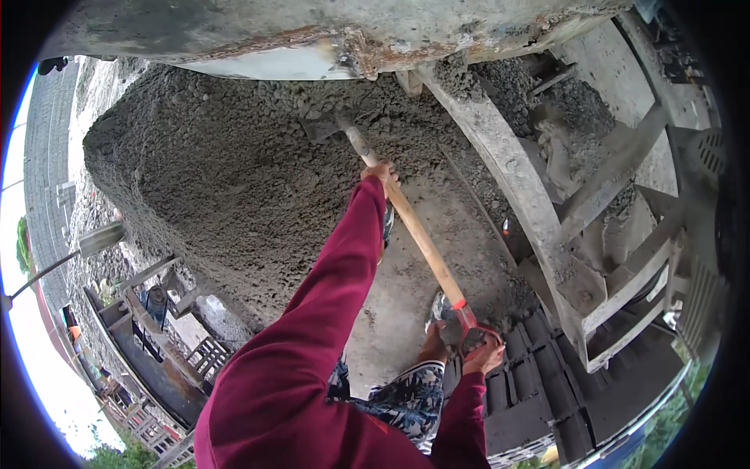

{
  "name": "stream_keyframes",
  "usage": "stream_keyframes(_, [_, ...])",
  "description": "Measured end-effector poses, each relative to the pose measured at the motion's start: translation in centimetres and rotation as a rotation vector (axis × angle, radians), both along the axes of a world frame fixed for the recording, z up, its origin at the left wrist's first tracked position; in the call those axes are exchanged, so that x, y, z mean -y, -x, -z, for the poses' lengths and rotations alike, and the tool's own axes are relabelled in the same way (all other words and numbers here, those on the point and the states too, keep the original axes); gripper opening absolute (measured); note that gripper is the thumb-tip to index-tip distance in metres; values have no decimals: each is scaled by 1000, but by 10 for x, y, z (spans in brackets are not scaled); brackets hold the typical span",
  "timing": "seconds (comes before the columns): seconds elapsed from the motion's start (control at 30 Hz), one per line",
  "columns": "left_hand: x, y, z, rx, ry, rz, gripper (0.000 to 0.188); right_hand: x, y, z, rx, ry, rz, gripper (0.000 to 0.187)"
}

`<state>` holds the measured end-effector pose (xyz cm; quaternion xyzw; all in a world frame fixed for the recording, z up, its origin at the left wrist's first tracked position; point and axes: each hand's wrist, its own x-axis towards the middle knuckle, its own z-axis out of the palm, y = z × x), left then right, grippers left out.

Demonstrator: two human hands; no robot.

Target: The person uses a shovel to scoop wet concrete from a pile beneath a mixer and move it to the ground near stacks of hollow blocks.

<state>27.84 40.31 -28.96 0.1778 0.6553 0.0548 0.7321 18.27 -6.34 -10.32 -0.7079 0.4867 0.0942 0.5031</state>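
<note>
A shovel [422,241] with a wooden shaft lies slantwise across the middle of the view. My left hand [379,176] is wrapped round the shaft a little below the blade. At the shaft's lower end, my right hand [484,353] grips the red D-shaped handle [466,314]. The grey blade [320,129] rests at the edge of a large heap of damp grey mix [211,172], partly sunk in it or coated with it. Both my arms wear dark red sleeves.
Overhead spans a rusty, crusted metal drum or beam [375,39]. A mortar-caked metal frame [508,148] stands on the right, beside rows of grey blocks [539,375]. My foot [439,309] is on the concrete floor [391,313]. A metal trough [148,359] lies at the left.
</note>
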Motion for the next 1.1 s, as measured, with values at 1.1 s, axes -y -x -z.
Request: stream_keyframes(1.1, [296, 167, -251, 47, 26, -13, 15, 286, 126, -338, -146, -539, -351, 23])
